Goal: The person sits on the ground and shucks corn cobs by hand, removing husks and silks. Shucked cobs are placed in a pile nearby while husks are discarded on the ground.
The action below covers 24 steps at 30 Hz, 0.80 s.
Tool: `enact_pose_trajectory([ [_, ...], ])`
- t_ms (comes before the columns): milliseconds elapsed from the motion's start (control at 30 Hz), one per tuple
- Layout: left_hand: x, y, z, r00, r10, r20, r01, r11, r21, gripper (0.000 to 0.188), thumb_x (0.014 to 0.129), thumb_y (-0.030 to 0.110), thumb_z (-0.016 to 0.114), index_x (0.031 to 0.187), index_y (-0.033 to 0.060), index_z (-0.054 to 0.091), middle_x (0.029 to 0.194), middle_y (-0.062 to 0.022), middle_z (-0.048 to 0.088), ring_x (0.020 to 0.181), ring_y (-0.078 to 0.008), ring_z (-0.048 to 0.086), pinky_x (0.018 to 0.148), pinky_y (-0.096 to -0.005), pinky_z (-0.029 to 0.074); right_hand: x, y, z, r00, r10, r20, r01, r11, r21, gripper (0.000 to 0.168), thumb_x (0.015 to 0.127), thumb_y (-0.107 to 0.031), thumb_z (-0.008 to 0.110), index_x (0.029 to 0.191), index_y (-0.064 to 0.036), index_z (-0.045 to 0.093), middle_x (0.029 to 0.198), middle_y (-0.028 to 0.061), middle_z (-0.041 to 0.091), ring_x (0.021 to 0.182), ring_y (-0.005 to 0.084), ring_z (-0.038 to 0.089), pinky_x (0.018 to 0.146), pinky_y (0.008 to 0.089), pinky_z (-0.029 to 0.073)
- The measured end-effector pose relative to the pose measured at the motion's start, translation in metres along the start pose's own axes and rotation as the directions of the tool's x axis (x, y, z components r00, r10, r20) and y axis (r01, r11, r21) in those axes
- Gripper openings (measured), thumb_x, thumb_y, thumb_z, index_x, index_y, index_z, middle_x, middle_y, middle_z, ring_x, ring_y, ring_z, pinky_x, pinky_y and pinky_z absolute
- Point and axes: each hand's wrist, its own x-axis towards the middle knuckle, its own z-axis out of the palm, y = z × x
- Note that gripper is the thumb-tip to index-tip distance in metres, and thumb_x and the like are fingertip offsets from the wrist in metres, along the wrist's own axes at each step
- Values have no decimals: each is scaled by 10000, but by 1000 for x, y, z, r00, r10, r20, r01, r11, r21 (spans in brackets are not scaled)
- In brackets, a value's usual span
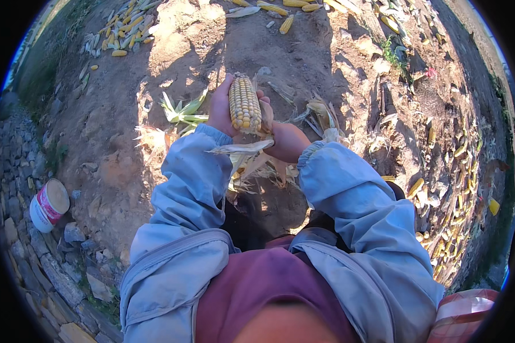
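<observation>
An ear of corn [244,103] with bare yellow kernels is held between both hands in the middle of the view. My left hand [221,105] grips it along its left side, the thumb near the far tip. Around its right side and near end, my right hand [285,139] closes on the peeled-back dry husk [257,148], with fingertips showing behind the ear. Strips of pale husk hang below the hands. On the ground beneath lies a heap of loose husks [262,169]. Green husk leaves [182,111] lie just left of my left wrist.
Husked ears form a pile [126,28] at the far left; another ear [286,24] lies ahead. Many cobs [452,231] spread along the right. A white and pink bucket [49,206] stands by a stone wall [60,278] on the left. Dry husks [326,113] lie right of my hands.
</observation>
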Motion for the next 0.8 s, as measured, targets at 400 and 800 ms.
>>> enact_pose_trajectory([
  [400, -30, 14, 34, 980, 167, 105, -144, 969, -200, 559, 937, 420, 273, 1001, -72, 533, 1003, -250, 570, 1016, -383, 540, 889, -512, 462, -1, -4, -28, 986, 89, -139, -76, 992, 97, 489, 751, -313, 673, 1155, -97, 501, 955, 184, 635, 909, 368, 600, 767, 383, 485],
  [800, -39, 5, 71, 917, 297, -266, -358, 907, -222, 443, 933, 365, 323, 1089, -3, 512, 1092, -191, 560, 1061, -343, 512, 878, -501, 427, -2, -12, -27, 903, -243, -354, 239, 969, -55, 802, 651, -270, 788, 1299, -60, 364, 1209, 175, 472, 1137, 302, 473, 896, 370, 432],
])
